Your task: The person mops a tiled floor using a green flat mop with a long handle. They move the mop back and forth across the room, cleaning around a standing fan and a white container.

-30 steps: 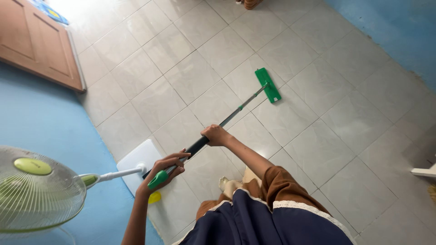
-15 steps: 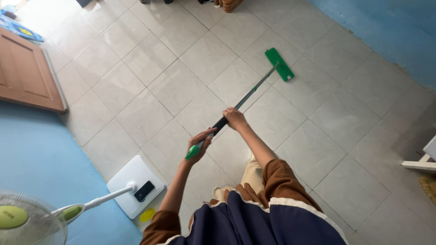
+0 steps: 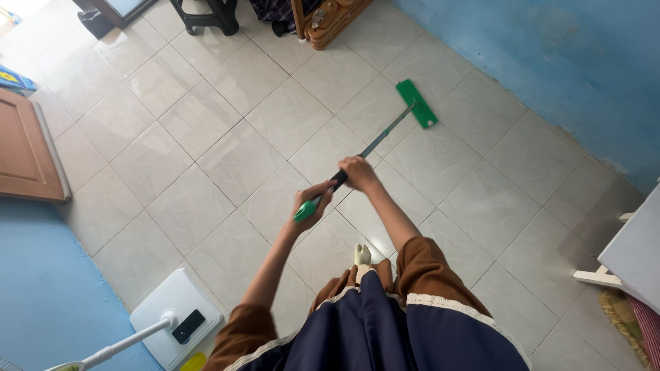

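Head view: the long grey-handled mop with flat green pad, pad at upper centre on the pale tiled floor, is gripped by closed left hand and right hand; even downward pressure is advised

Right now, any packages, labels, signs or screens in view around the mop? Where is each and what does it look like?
Dark panel: small black rounded rectangle lying on the white fan base, bottom left; whether it is a screen cannot be told.
Printed item: flat, blue with yellow marks, at the left edge by the wooden door; mostly cut off.
No signs or packages elsewhere on the tiled floor.
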